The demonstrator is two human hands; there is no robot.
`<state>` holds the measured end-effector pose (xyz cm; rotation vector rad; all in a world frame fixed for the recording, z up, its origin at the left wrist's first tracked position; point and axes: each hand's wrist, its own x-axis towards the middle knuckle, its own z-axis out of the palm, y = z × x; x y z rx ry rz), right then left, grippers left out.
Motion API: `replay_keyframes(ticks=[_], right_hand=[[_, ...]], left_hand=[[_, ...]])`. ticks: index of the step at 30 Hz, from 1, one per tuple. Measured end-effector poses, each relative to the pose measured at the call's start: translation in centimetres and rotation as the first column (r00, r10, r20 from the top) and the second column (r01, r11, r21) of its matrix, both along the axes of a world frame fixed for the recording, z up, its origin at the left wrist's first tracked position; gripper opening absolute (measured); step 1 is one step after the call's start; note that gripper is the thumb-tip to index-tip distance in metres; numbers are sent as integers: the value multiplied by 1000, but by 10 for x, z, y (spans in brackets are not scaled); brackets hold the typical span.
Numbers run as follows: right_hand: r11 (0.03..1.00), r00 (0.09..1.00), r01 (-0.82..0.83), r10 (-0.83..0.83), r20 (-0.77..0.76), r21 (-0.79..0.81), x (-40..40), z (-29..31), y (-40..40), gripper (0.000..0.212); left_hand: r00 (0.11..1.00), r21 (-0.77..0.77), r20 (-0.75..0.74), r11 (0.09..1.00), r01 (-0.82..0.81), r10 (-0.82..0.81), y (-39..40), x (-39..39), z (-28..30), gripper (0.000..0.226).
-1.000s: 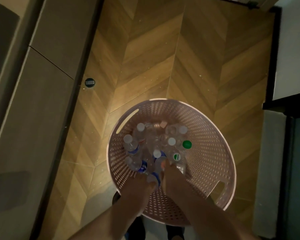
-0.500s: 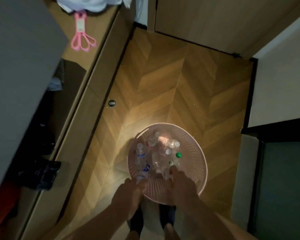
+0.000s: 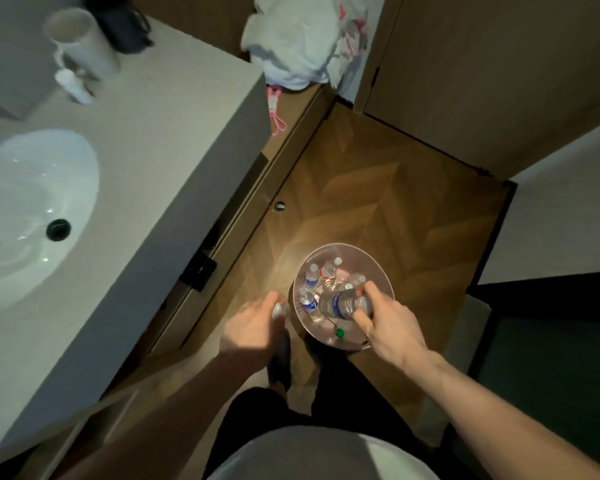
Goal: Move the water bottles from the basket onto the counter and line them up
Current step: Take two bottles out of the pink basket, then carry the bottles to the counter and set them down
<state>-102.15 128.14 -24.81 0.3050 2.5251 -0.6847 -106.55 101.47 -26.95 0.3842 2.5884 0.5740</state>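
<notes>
Bottles (image 3: 312,282) mostly in basket (image 3: 378,268), lower centre. Right hand (image 3: 385,320) clamps one bottle (image 3: 340,303) sideways; left hand (image 3: 253,323) grips another's cap (image 3: 277,309). Likely light, slippery, crushable: hold mid-body.

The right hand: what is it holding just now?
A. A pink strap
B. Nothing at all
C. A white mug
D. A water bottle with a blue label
D. The right hand is closed around a clear water bottle with a blue label, held above the basket on the floor.
</notes>
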Motion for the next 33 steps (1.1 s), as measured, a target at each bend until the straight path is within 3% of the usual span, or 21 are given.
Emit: replay_keyframes(ticks=[4, 9, 17, 27, 33], right_hand=[[991, 990, -117, 111, -92, -66, -13, 35, -10, 28], [916, 916, -386, 367, -164, -105, -39, 75, -25, 13], [651, 648, -754, 716, -261, -85, -63, 142, -98, 13], [254, 236, -967, 927, -293, 24, 9, 206, -264, 12], [176, 172, -984, 915, -366, -22, 111, 219, -364, 8]], left_hand=[[962, -4, -6, 962, -273, 273, -7, 33, 46, 16], [866, 31, -87, 871, -491, 492, -15, 78, 88, 14], [628, 7, -267, 653, -757, 731, -44, 140, 148, 21], [228, 152, -377, 303, -941, 898, -125, 280, 209, 12], [73, 176, -461, 172, -969, 885, -187, 397, 237, 17]])
